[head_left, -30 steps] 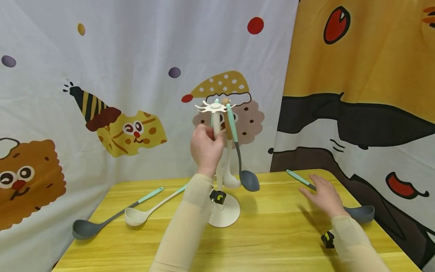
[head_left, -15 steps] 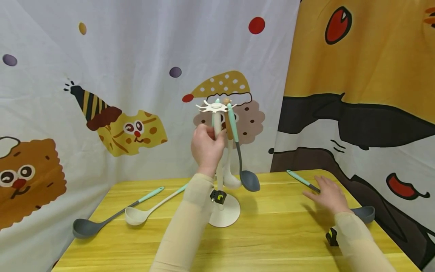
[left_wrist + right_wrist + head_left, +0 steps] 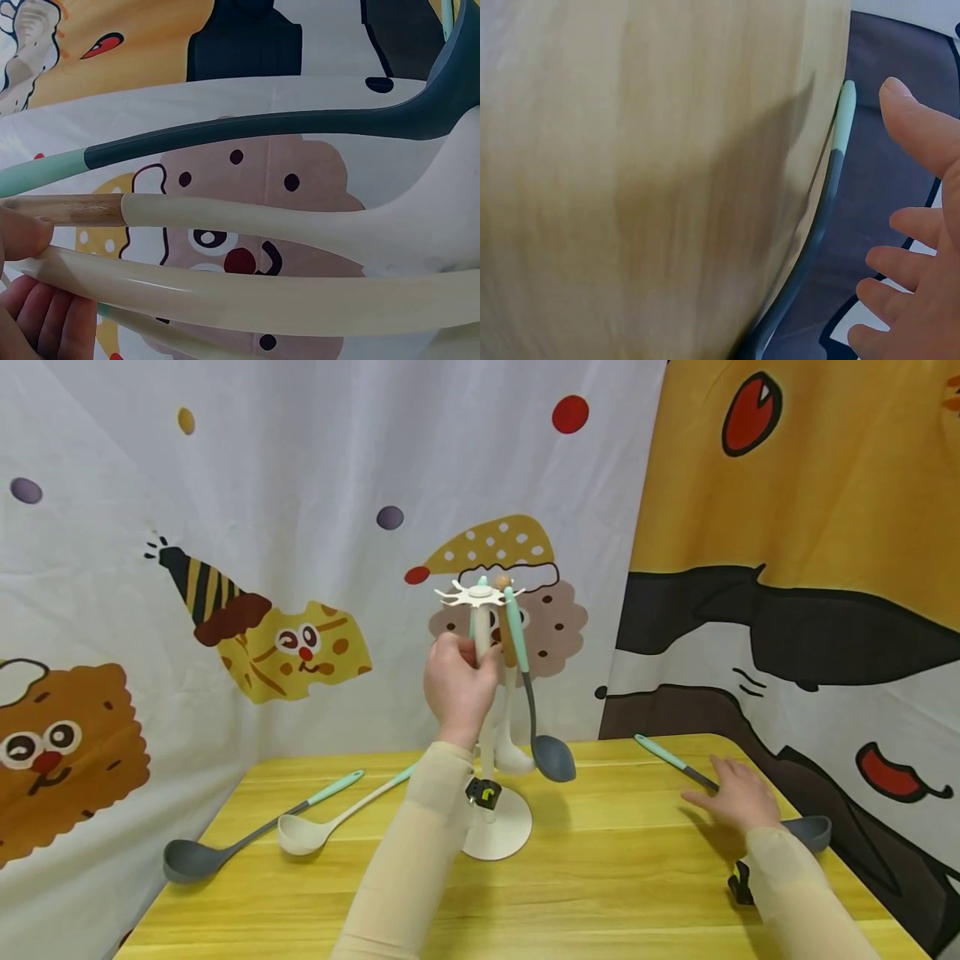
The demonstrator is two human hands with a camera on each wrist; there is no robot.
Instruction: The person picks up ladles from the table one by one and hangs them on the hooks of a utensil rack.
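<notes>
My left hand grips the white upright post of a utensil stand, just below its ring of hooks. From the hooks hang a grey ladle with a mint handle and a white ladle with a wooden handle; part of another mint handle shows behind the post. At the right, my right hand hovers with fingers spread over a grey ladle lying on the table. In the right wrist view that ladle's dark shaft lies apart from the fingers.
On the left of the wooden table lie a grey ladle and a white ladle, both with mint handles. The stand's round white base rests mid-table. A printed curtain hangs behind the table.
My right hand has moved to the right and slightly down along the grey ladle. The left hand keeps its hold on the post.
</notes>
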